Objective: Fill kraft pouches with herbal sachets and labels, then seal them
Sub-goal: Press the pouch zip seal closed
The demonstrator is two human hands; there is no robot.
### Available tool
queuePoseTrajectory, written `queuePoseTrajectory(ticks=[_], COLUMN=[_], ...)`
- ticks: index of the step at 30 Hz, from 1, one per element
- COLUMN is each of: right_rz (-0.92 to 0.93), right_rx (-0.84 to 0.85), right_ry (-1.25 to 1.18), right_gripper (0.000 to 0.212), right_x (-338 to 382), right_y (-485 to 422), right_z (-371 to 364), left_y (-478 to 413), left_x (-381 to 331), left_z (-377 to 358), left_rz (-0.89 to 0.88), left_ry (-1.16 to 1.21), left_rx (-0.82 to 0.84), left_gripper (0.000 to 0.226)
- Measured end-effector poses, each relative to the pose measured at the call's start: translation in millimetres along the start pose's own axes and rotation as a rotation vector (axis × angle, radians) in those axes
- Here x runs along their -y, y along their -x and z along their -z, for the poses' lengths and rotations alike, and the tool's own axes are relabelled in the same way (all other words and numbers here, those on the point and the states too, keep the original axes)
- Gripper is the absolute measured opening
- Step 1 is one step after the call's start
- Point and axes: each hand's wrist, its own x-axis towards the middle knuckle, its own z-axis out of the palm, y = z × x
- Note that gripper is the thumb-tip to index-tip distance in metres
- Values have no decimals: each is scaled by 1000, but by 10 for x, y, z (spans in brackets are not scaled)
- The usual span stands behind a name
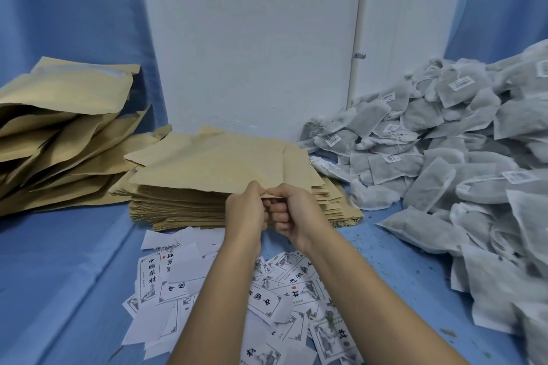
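The top pouch [225,169] you pinch is matt brown kraft paper, faintly fibrous, like the stack [184,207] under it. The fuller pouches [59,127] to your left are the same kraft paper, creased, and one shows a pale lining at its mouth. The sachets [444,142] are grey-white non-woven fabric, soft and matt, with small white paper stickers. The labels [267,302] are thin white paper printed in black ink. Matt blue cloth [74,275], wrinkled, covers your table. The white panel [252,38] behind looks smooth and matt.
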Motion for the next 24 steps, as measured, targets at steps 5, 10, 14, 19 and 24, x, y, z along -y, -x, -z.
queuePoseTrajectory(ticks=[5, 10, 14, 19, 24], right_rz=[18, 61, 140, 202, 195], right_rx=[-92, -211, -230, -351, -405], right_ry=[-70, -228, -161, -181, -159], right_gripper=[29, 15, 22, 21, 14], right_x=[24, -3, -89, -24, -57], right_y=[-2, 1, 4, -4, -15], right_z=[-7, -6, -109, -42, -44], left_y=[-11, -38, 38, 23, 24], left_x=[-25, -40, 0, -35, -42], left_z=[31, 79, -20, 9, 43], left_rz=[-39, -58, -11, -3, -11], left_ry=[-19, 108, 17, 69, 81], left_rx=[-7, -69, 45, 14, -30], left_gripper=[29, 28, 34, 26, 24])
